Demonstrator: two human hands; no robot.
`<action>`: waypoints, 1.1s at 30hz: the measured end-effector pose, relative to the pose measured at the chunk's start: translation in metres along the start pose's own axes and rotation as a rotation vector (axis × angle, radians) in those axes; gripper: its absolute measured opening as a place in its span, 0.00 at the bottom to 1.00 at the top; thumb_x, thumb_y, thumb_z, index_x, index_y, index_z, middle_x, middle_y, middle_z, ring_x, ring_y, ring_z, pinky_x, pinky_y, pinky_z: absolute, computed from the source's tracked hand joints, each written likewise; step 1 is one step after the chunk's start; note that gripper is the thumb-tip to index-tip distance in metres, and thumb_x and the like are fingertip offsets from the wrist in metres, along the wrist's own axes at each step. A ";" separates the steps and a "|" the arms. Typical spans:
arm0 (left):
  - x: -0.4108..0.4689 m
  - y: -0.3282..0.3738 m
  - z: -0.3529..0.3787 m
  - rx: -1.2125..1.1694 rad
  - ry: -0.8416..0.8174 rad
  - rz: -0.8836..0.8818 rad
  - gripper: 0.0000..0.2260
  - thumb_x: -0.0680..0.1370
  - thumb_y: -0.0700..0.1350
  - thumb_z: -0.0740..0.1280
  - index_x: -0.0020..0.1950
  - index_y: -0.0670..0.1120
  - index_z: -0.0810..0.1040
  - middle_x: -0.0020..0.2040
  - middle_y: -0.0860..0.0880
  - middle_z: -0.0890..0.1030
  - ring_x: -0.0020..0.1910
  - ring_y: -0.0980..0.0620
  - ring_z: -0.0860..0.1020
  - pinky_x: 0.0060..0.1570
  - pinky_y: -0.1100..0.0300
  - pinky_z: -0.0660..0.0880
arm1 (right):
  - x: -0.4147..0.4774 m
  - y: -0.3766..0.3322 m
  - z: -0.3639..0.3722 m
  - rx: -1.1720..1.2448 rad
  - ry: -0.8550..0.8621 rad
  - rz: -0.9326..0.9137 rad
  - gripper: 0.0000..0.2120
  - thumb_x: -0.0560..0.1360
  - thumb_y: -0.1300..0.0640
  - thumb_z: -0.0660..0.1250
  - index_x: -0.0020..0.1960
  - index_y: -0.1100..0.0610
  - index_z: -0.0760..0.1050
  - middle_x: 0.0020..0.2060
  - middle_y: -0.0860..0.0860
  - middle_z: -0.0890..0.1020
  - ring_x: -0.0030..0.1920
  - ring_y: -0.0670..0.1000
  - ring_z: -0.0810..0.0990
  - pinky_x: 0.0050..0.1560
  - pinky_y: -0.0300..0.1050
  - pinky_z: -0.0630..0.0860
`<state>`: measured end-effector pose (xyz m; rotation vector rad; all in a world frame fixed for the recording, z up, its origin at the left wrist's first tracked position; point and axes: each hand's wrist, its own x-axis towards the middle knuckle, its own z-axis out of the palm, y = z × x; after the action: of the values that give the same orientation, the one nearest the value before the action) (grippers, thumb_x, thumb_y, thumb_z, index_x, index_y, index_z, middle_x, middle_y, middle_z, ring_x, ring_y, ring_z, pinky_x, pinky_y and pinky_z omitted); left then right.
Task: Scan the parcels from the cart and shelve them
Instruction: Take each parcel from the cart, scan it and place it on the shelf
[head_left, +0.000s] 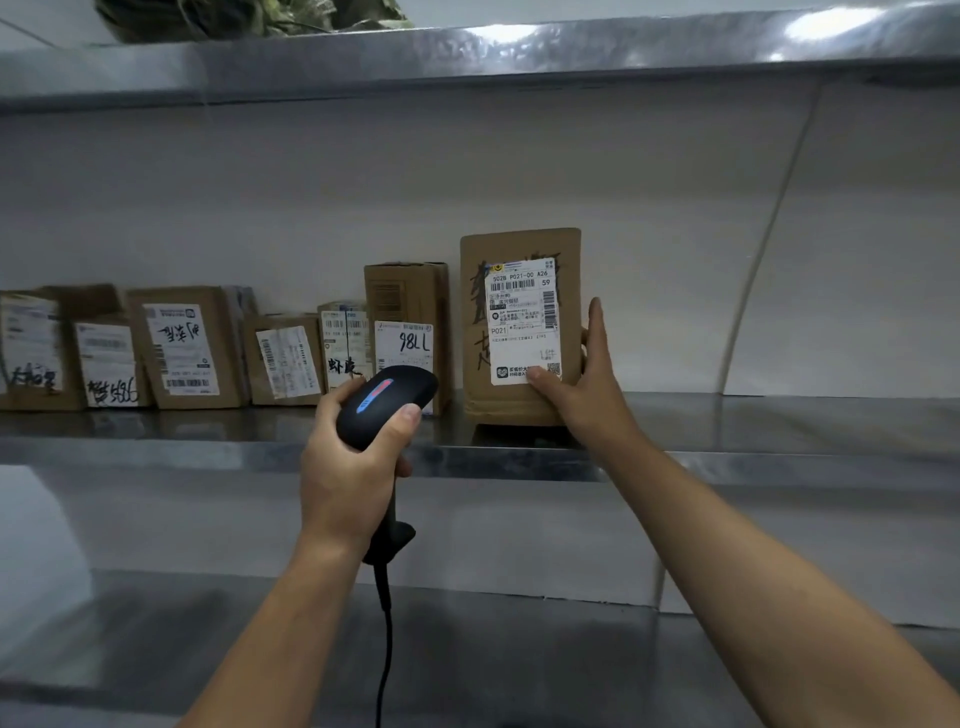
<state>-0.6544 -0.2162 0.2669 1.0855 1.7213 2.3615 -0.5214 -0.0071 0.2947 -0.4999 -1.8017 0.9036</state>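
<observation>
Metal shelf (779, 431), smooth and shiny with a dull reflection, runs across the view. We see a second steel shelf (467, 57) above it and a third (519, 649) below. The wall (363, 182) behind is plain, pale and flat.

The parcel (474, 332) is a tall, narrow box of brown cardboard with slightly dented edges. It stands upright on the middle shelf, just right of the row. A white printed label (524, 291) with barcodes covers most of its front, over black marker writing.

To its left a row of smaller boxes (283, 358) stands along the back of the same shelf. All are brown cardboard with white labels, some scrawled on in marker. The nearest one (408, 291) is upright, with "98LL" handwritten on its label.

The scanner (387, 402) is smooth black plastic with a rounded head and a glowing blue and red strip on top. A black cord (385, 649) hangs from its handle.

Left hand (348, 467): wrapped tight around the scanner's neck, thumb lying along the side of the head. The head points toward the shelf, in front of the "98LL" box and just left of the parcel.

Right hand (587, 384): clasps the parcel's lower right corner, thumb pressed on the front at the label's bottom edge, fingers straight up along the right side.
</observation>
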 end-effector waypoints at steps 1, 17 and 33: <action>0.002 -0.002 0.000 -0.001 -0.003 0.001 0.26 0.68 0.55 0.74 0.64 0.53 0.75 0.46 0.44 0.84 0.32 0.50 0.81 0.43 0.45 0.81 | 0.003 0.001 0.002 -0.009 -0.020 0.012 0.53 0.72 0.50 0.76 0.77 0.31 0.39 0.77 0.47 0.63 0.75 0.52 0.66 0.74 0.63 0.66; 0.021 -0.024 -0.021 -0.011 0.018 -0.028 0.27 0.68 0.55 0.75 0.65 0.51 0.74 0.48 0.46 0.83 0.32 0.51 0.82 0.41 0.45 0.81 | 0.028 0.013 0.038 -0.106 -0.096 0.058 0.53 0.73 0.59 0.77 0.81 0.40 0.43 0.76 0.45 0.66 0.74 0.52 0.67 0.73 0.61 0.68; -0.009 -0.023 0.013 -0.065 -0.126 -0.047 0.32 0.64 0.61 0.74 0.66 0.52 0.74 0.51 0.43 0.83 0.32 0.48 0.82 0.36 0.57 0.78 | -0.025 0.001 -0.019 -0.338 0.026 -0.086 0.31 0.79 0.50 0.70 0.79 0.49 0.63 0.76 0.47 0.67 0.75 0.47 0.64 0.69 0.37 0.59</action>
<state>-0.6494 -0.2000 0.2444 1.1439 1.5997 2.2521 -0.4938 -0.0172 0.2826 -0.6373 -1.9464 0.5325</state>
